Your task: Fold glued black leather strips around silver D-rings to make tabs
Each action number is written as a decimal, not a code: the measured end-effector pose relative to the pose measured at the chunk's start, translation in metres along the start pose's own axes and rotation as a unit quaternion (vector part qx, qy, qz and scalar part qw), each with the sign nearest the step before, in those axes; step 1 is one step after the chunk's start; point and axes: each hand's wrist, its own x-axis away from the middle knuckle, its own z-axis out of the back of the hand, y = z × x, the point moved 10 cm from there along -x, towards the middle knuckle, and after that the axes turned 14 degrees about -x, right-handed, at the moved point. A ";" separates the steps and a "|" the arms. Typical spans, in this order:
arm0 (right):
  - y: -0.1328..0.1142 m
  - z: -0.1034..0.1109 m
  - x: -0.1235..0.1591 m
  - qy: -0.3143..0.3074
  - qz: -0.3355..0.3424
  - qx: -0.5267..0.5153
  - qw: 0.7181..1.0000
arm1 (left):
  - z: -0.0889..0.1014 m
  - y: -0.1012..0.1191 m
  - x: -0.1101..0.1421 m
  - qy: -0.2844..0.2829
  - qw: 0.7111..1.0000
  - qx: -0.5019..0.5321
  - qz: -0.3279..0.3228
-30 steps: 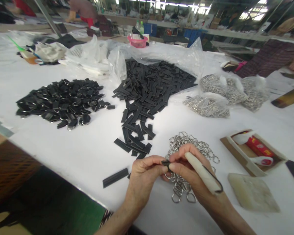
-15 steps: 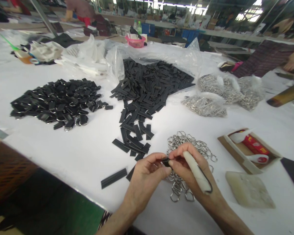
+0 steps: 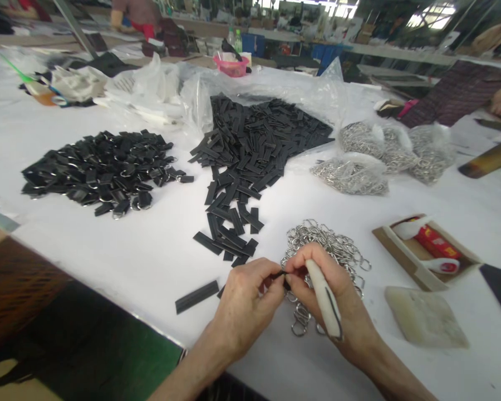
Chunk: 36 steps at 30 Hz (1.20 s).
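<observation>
The fingers of the left hand (image 3: 244, 309) and right hand (image 3: 338, 298) meet, pinching a small black strip (image 3: 287, 283) between their tips (mostly hidden, so its fold cannot be told). The right hand also holds a pale tool handle (image 3: 326, 303). Metal rings (image 3: 338, 240) lie around and beyond its fingers on the white surface (image 3: 150, 256). Left of the left fingers rests a loose flat strip (image 3: 197, 297); well beyond them, black strips (image 3: 259, 136) form a heap.
</observation>
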 end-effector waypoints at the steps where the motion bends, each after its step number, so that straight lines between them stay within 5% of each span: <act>1: 0.001 0.000 0.001 0.003 -0.003 0.002 1.000 | 0.000 0.001 0.000 0.007 1.000 -0.001 -0.003; 7: -0.007 0.004 0.003 0.052 0.026 -0.013 0.998 | 0.000 -0.009 0.006 0.079 0.995 0.039 0.041; 16: -0.005 0.003 0.004 0.061 0.050 -0.063 0.995 | -0.005 -0.026 0.008 0.083 0.976 0.182 0.088; 26: 0.000 0.002 0.006 0.039 0.031 -0.001 0.999 | -0.005 -0.014 0.005 0.028 0.990 0.136 0.034; 36: 0.005 -0.001 0.007 0.016 0.017 0.027 0.999 | 0.003 -0.001 0.001 0.037 0.998 0.037 -0.026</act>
